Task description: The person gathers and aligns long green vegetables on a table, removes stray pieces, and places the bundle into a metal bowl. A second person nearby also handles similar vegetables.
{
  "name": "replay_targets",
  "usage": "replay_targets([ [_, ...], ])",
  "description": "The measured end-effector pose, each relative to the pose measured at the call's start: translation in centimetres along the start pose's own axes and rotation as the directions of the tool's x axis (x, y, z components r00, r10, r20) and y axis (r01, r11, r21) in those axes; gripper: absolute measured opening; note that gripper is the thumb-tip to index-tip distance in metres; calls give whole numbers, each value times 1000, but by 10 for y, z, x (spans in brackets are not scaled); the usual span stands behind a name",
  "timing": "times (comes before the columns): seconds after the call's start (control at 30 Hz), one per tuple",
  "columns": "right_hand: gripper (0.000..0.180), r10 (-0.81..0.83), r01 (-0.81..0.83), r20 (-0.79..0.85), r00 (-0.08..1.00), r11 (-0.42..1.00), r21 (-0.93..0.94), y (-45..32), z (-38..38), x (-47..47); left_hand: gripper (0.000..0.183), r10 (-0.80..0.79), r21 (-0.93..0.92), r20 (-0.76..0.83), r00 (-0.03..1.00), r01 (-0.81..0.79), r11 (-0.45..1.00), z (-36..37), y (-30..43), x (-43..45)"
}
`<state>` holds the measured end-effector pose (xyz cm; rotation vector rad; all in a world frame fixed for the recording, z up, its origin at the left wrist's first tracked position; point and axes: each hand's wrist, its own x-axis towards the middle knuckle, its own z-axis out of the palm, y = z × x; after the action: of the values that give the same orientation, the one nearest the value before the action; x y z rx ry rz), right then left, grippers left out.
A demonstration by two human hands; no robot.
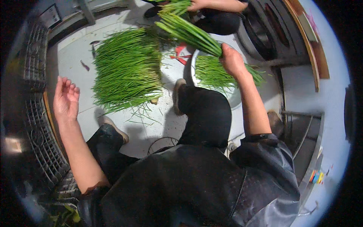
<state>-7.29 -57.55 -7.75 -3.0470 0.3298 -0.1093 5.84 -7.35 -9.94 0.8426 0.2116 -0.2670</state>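
Observation:
My right hand (pixel 233 60) grips a bundle of long green stalks (pixel 195 35), which look like garlic chives, by one end. The bundle slants up and left over a white tub (pixel 193 63). Inside that tub lie more cut green stalks (pixel 212 72), partly hidden by my forearm. My left hand (pixel 67 99) is raised at the left with nothing in it, palm up and fingers loosely curled. Between my hands a large heap of the same green leaves (pixel 127 68) rests on the white tiled floor (pixel 82 90), its pale ends towards the right.
Across from me another person's hand (pixel 198 5) touches green stalks. A red-and-white packet (pixel 183 54) lies between heap and tub. Black wire crates (pixel 42 136) line the left side. A front-loading machine (pixel 259 31) stands at the upper right. Loose leaves (pixel 144 113) litter the floor near my feet.

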Motion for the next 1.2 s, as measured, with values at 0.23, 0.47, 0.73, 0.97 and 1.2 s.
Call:
replay_targets([
  [0.23, 16, 146, -131, 80, 986, 978, -165, 114, -9, -33, 14, -80, 130, -47, 996, 85, 988, -2, -13, 9],
  [0.47, 25, 205, -119, 229, 952, 933, -339, 199, 48, -54, 16, -108, 273, -152, 982, 147, 951, -14, -29, 24],
  [0.73, 35, 309, -197, 168, 936, 856, -478, 219, 123, -57, 18, -104, 375, -235, 966, 189, 907, -7, -56, 28],
  [0.97, 21, 408, -409, 50, 912, 889, 207, 206, 126, -92, 19, -92, 504, -191, 977, 178, 845, 26, -70, 24],
  [1.2, 21, 405, -443, 238, 883, 886, 138, 180, 146, -139, 19, -98, 699, -89, 991, 132, 702, 21, -75, 20],
])
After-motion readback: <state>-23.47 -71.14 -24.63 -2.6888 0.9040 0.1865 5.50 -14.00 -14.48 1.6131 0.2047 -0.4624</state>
